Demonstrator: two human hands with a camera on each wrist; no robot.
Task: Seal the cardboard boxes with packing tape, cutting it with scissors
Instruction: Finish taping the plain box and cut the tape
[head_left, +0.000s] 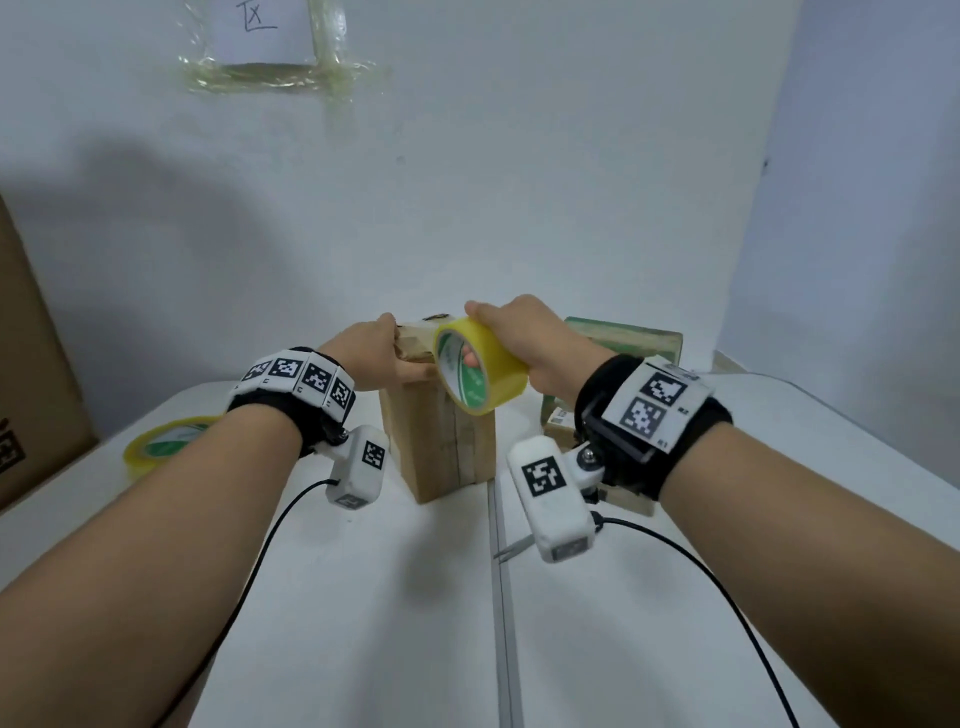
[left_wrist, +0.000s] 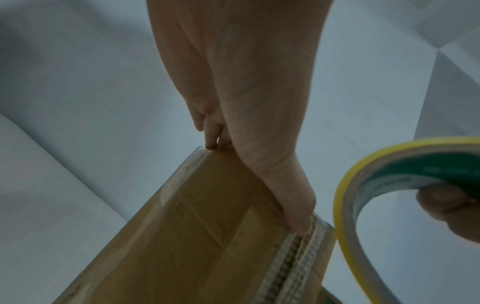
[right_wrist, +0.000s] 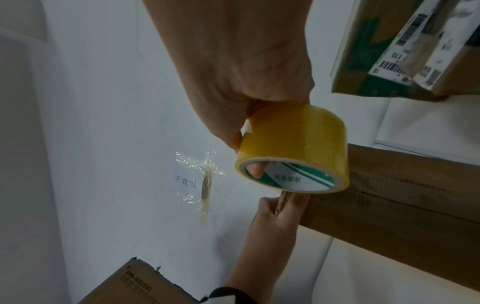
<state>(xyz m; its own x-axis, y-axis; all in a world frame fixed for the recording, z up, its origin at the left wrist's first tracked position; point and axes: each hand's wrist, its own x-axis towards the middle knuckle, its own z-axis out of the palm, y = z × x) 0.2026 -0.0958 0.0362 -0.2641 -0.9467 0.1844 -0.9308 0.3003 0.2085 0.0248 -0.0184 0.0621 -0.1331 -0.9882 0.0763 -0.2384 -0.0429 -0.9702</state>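
Note:
A tall brown cardboard box (head_left: 436, 441) stands upright in the middle of the white table (head_left: 363, 597). My left hand (head_left: 376, 356) grips its top edge, thumb on the near face and fingers over the far side (left_wrist: 259, 164). My right hand (head_left: 524, 338) holds a yellow roll of packing tape (head_left: 480, 366) over the box top, fingers through its core (right_wrist: 293, 150). The box (right_wrist: 405, 197) lies just under the roll. Only a metal tip of the scissors (head_left: 511, 550) shows beneath my right wrist camera.
A second yellow tape roll (head_left: 161, 441) lies on the table at the left. A green-printed carton (head_left: 628, 338) stands behind my right hand. A large brown carton (head_left: 31, 364) stands at the far left edge. A taped paper note (head_left: 265, 36) hangs on the wall.

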